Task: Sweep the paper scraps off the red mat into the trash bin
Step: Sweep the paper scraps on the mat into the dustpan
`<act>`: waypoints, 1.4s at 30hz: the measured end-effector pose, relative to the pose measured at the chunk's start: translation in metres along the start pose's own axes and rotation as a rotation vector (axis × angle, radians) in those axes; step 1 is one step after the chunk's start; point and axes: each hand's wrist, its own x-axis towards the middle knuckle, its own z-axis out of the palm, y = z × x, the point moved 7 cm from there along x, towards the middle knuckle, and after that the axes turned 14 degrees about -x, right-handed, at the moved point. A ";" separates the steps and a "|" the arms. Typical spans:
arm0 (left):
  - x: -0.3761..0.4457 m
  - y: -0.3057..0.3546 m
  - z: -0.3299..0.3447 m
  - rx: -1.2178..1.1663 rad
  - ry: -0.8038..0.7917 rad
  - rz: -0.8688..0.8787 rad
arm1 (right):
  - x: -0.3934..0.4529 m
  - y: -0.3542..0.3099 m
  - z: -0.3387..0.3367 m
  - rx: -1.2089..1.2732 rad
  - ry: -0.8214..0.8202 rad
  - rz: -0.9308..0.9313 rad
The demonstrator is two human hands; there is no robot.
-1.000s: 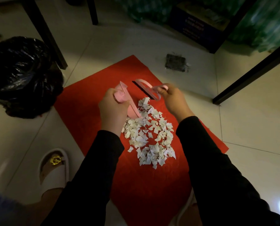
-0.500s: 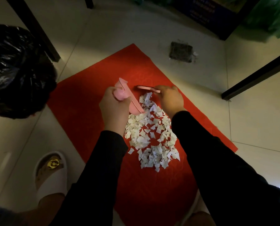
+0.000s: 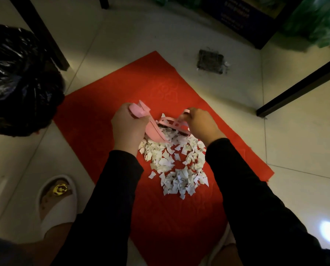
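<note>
From the head camera, the trash bin [image 3: 20, 81] stands on the tiled floor [image 3: 294, 146] just beside the red mat's [image 3: 106, 104] left edge, lined with a glossy, crinkled black bag; what lies inside is too dark to make out, and its left side is cut off by the picture edge. The paper scraps [image 3: 174, 164], small, white and ragged, lie heaped in the middle of the flat felt-like mat. The left hand [image 3: 128, 129] has its fingers curled round the handle of a pink plastic dustpan [image 3: 152, 129], whose lip rests at the far end of the heap. The right hand [image 3: 200, 123] pinches a small pink brush [image 3: 172, 124], dark bristles down at the scraps; the grip is partly hidden behind the knuckles. Black sleeves cover both forearms. A white slipper [image 3: 57, 200] sits lower left.
</note>
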 end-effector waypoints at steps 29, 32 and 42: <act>0.011 -0.006 -0.007 -0.028 0.017 -0.010 | 0.009 -0.006 0.002 -0.222 0.056 -0.037; 0.010 -0.006 -0.007 -0.042 0.009 -0.014 | 0.005 -0.001 -0.007 -0.150 0.093 -0.009; 0.006 -0.007 -0.006 -0.055 0.007 -0.030 | 0.010 -0.022 -0.003 -0.320 0.146 -0.097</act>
